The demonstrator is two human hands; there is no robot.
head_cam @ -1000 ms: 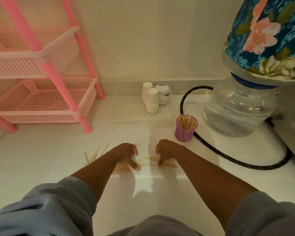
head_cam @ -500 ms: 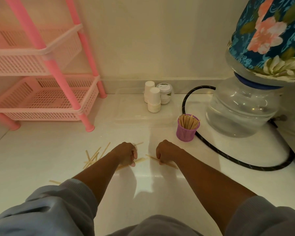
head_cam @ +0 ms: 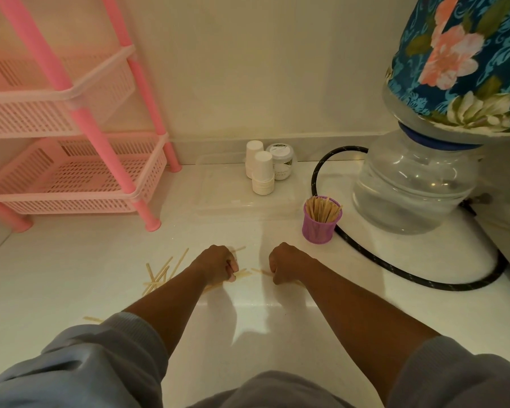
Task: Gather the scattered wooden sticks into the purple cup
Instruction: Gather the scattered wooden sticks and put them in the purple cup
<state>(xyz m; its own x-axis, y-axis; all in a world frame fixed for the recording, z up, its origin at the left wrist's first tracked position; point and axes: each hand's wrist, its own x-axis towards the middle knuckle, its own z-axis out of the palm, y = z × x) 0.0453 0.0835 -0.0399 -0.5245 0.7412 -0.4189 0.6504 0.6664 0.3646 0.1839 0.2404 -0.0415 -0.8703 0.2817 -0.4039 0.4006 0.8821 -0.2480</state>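
Observation:
The purple cup (head_cam: 319, 231) stands on the white counter, right of centre, with several wooden sticks upright in it. Loose wooden sticks (head_cam: 159, 275) lie scattered to the left, and one more stick (head_cam: 93, 319) lies near my left sleeve. My left hand (head_cam: 215, 267) is curled over a few sticks on the counter and grips them; their ends poke out to its right. My right hand (head_cam: 286, 265) is curled with its fingertips down, pinching a stick (head_cam: 261, 271) that lies flat between the two hands. The cup is just beyond and to the right of my right hand.
A pink basket rack (head_cam: 80, 178) stands at the back left. Stacked white paper cups (head_cam: 262, 175) and a small jar (head_cam: 281, 163) sit on a clear tray by the wall. A water jug (head_cam: 409, 184) and a black hose (head_cam: 395, 272) fill the right side.
My left hand has curled from an open spread into a fist over the sticks under it. My right hand has stayed on its stick, fingers tucked tighter.

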